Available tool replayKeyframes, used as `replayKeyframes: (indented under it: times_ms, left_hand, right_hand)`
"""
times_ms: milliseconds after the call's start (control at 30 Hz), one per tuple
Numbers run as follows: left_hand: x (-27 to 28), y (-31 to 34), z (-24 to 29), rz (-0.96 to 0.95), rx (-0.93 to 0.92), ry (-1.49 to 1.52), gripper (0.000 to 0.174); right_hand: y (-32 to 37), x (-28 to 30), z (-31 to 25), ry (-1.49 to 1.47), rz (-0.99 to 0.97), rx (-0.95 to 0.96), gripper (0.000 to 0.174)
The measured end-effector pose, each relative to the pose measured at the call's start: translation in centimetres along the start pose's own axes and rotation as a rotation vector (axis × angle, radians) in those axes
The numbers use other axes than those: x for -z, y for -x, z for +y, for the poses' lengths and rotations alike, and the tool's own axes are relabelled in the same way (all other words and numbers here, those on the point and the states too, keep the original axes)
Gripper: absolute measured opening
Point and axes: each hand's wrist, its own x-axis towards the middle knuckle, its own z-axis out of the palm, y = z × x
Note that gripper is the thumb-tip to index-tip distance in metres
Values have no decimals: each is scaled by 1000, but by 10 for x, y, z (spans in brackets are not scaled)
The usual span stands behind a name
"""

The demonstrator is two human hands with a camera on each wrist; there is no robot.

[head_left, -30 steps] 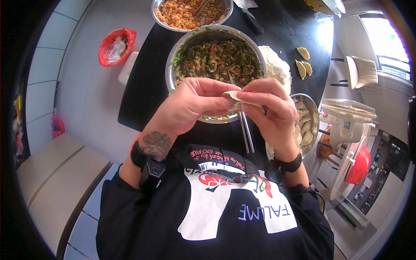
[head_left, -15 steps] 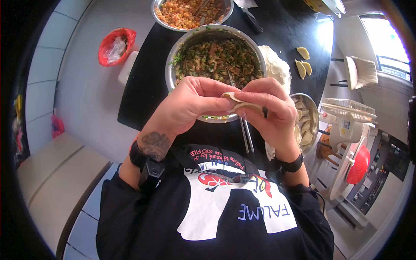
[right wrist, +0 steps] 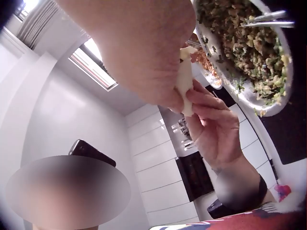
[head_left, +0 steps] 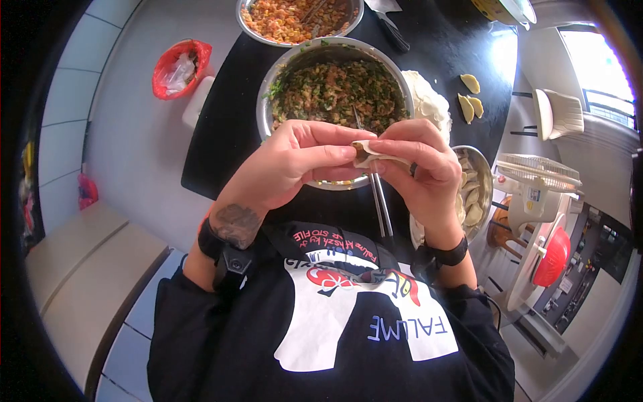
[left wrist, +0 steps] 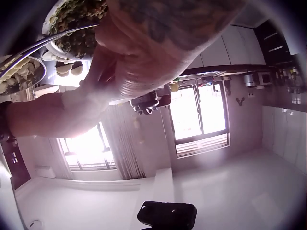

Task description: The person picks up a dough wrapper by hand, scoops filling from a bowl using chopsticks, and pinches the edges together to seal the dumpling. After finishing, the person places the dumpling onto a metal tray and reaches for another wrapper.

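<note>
Both hands meet over the near rim of a steel bowl [head_left: 266, 114] of green-flecked filling [head_left: 328, 90]. A pale dough wrapper [head_left: 365, 155], partly folded with filling showing at its left end, is between them. The right hand [head_left: 422, 164] pinches its right part between thumb and fingers. At its left end the left hand [head_left: 281, 161] pinches the edge with thumb and forefinger. In the right wrist view the folded wrapper [right wrist: 184, 84] spans both hands. Metal chopsticks [head_left: 380, 204] lean out of the bowl beneath the hands.
A bowl of orange and yellow filling [head_left: 295, 20] stands at the back, with a black-handled knife [head_left: 394, 33] beside it. White wrappers [head_left: 426, 100] are piled right of the main bowl. Three dumplings [head_left: 471, 83] lie farther right; a bowl of several dumplings [head_left: 473, 194] stands nearer.
The left thumb has shifted slightly left off the wrapper's fold, and more of the filling at its left end shows. Both hands remain over the bowl's near rim.
</note>
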Motion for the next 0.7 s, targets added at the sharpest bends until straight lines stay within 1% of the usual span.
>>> replayKeyframes:
  times_ms: [133, 200, 433, 700]
  left_hand:
    - [0, -1, -1, 25, 20, -28, 26]
    - [3, -3, -3, -9, 8, -18, 23]
    - [6, -4, -5, -18, -1, -36, 24]
    - [1, -4, -8, 46, 4, -44, 23]
  right_hand:
    - [1, 0, 0, 1, 6, -3, 28]
    - [1, 1, -1, 3, 3, -6, 29]
    - [-2, 0, -10, 45, -31, -29, 28]
    - [-2, -2, -6, 67, -30, 10, 24]
